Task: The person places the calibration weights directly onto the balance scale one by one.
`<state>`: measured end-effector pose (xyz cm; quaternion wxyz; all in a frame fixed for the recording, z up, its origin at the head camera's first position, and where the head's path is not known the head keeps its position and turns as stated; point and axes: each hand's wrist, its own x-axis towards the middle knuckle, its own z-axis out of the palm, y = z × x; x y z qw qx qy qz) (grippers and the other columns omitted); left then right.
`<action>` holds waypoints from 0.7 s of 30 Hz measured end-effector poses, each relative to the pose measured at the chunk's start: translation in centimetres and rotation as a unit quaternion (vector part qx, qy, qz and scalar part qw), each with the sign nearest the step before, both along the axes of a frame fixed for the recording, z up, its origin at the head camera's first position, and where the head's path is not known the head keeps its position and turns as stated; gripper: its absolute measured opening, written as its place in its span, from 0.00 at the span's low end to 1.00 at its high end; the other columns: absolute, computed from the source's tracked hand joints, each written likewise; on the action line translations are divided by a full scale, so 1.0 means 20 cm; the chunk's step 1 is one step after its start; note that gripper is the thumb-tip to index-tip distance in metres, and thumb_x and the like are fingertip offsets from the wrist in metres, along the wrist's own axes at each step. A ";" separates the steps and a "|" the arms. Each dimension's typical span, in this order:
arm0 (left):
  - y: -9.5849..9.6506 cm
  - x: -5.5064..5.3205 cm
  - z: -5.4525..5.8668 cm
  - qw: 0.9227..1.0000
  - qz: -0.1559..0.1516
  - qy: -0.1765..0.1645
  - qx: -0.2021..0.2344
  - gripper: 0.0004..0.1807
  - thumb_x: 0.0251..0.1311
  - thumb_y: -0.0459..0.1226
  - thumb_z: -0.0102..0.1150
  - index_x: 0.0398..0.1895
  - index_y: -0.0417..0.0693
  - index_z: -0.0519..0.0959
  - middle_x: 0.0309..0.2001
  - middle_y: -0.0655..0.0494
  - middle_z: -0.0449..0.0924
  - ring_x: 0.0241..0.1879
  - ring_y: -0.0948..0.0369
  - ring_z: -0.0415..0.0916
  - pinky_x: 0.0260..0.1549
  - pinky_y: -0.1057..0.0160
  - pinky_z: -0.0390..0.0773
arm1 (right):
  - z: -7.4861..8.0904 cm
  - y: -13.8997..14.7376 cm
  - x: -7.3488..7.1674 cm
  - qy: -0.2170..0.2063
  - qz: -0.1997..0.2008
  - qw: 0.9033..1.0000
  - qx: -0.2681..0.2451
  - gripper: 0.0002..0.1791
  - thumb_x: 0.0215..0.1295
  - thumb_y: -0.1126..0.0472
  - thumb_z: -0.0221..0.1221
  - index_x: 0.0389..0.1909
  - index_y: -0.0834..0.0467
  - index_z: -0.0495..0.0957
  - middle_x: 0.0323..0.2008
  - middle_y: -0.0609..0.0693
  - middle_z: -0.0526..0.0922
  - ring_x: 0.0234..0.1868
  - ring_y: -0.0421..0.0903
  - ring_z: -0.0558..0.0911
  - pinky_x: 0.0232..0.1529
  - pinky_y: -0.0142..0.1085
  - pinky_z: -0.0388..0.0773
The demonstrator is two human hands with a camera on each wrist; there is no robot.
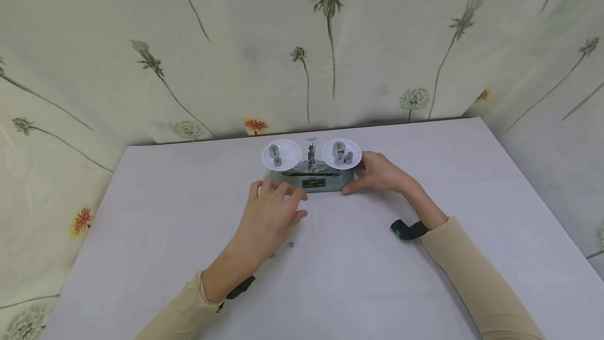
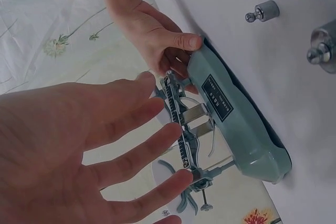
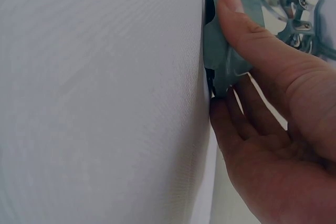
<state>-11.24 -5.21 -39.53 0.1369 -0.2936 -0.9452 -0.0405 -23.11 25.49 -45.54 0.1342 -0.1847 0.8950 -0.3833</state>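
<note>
A green balance scale with two white pans stands toward the back of the table. Two metal weights sit on its left pan, and three metal weights on its right pan. My right hand grips the right end of the scale's base; in the right wrist view the thumb lies on its front face and the fingers are at its end. My left hand hovers before the scale's left front, fingers spread and loosely bent, nothing held.
Two small metal weights stand on the white tabletop, near my left hand. A black bent object is beside my right wrist, and a black piece shows below the left. A flower-patterned curtain hangs behind the table.
</note>
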 end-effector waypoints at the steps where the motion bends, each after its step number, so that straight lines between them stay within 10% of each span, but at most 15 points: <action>1: 0.00 0.00 0.00 1.000 0.000 0.001 -0.001 0.15 0.65 0.49 0.76 0.52 0.60 0.86 0.48 0.55 0.90 0.52 0.47 0.82 0.57 0.44 0.79 | 0.00 0.00 0.00 0.000 0.000 1.000 -0.001 0.48 0.49 0.54 0.86 0.72 0.57 0.76 0.65 0.57 0.86 0.70 0.61 0.82 0.76 0.61 0.72; 21: 0.00 0.02 -0.06 0.999 0.001 -0.030 -0.020 0.18 0.62 0.50 0.79 0.50 0.57 0.84 0.48 0.54 0.89 0.57 0.43 0.81 0.64 0.36 0.76 | 0.00 0.00 0.01 0.003 -0.002 1.000 0.001 0.47 0.48 0.54 0.86 0.71 0.57 0.76 0.65 0.56 0.86 0.70 0.60 0.82 0.77 0.60 0.71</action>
